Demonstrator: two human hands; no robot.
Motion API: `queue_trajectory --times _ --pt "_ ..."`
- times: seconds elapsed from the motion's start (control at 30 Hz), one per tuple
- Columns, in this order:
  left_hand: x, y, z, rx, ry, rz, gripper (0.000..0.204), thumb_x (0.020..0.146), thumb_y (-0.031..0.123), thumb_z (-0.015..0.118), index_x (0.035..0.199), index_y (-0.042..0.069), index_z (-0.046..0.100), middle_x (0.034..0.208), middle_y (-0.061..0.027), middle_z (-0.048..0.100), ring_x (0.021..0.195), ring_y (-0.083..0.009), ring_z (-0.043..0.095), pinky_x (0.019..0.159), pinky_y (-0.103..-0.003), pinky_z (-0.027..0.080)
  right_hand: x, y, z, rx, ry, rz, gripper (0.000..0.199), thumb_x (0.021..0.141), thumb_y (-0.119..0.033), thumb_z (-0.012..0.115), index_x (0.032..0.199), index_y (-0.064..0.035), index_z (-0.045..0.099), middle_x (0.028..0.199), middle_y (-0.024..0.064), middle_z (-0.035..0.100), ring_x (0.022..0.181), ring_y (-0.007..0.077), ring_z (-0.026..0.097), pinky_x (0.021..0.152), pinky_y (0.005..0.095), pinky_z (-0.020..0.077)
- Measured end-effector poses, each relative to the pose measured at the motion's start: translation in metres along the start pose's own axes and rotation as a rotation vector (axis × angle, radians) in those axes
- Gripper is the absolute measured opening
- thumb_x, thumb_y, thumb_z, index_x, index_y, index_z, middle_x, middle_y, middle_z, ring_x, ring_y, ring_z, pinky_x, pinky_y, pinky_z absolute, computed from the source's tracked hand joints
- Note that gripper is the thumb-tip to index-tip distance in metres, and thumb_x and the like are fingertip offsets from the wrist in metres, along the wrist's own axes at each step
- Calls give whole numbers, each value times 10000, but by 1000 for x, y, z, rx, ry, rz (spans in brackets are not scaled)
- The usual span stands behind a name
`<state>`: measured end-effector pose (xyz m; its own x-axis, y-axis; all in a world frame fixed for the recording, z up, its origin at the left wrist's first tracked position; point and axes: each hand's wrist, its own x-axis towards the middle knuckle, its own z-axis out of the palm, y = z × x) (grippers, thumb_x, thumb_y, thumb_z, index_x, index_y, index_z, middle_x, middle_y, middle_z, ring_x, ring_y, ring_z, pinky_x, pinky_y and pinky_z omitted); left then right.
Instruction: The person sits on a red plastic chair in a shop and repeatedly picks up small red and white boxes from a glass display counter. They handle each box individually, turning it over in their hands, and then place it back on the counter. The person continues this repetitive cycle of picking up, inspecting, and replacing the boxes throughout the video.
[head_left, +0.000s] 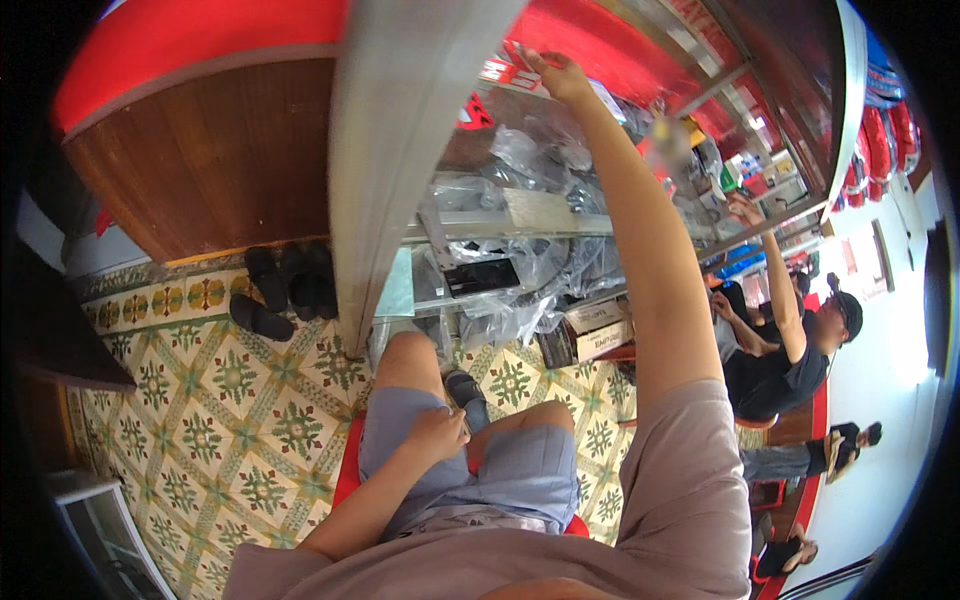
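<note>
My right hand (560, 78) is raised at the end of my stretched arm, up by the top of a glass display cabinet (620, 225). Its fingers reach out beside a red and white printed piece (512, 72), and I cannot tell if they touch it. Low in the middle, my left hand (438, 434) rests by my thigh with the fingers curled in. Whatever may be inside that grip is hidden. Clear plastic bags (530, 155) fill the cabinet shelves, and a black flat item (482, 277) lies among them.
A broad metal post (385, 170) stands left of the cabinet, beside a brown wooden panel (200, 165). Dark sandals (262, 318) lie on the patterned tile floor (215, 440). Cardboard boxes (598, 330) sit below the shelves. To the right, a person in black (765, 380) raises an arm to the cabinet.
</note>
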<state>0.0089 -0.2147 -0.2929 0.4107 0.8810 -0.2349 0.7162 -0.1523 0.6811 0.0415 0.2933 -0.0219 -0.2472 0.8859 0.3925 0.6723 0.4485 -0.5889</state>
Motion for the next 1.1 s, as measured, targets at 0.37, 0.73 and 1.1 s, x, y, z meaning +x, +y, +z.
queue_trajectory --times 0.37,0.73,1.1 --pt "2 4 -5 12 -32 -14 519 814 345 608 1213 30 502 1000 -212 617 921 -356 603 779 -443 479 -104 73 -174 -825 -89 -168 409 771 -509 601 866 -125 702 891 138 676 863 323 644 786 432 499" --pt "8 -12 6 24 21 39 474 805 320 616 1175 41 517 974 -194 627 920 -349 604 776 -455 469 -207 12 -188 414 486 29 250 887 -251 616 819 -13 649 761 21 620 633 90 542 587 233 430" --pt "19 33 -16 -590 -163 234 725 819 443 645 1370 85 338 1190 -160 568 1067 -259 573 882 -376 457 -461 -27 -117 1413 279 578 102 920 -176 528 904 -90 582 840 8 636 712 102 583 621 264 457"
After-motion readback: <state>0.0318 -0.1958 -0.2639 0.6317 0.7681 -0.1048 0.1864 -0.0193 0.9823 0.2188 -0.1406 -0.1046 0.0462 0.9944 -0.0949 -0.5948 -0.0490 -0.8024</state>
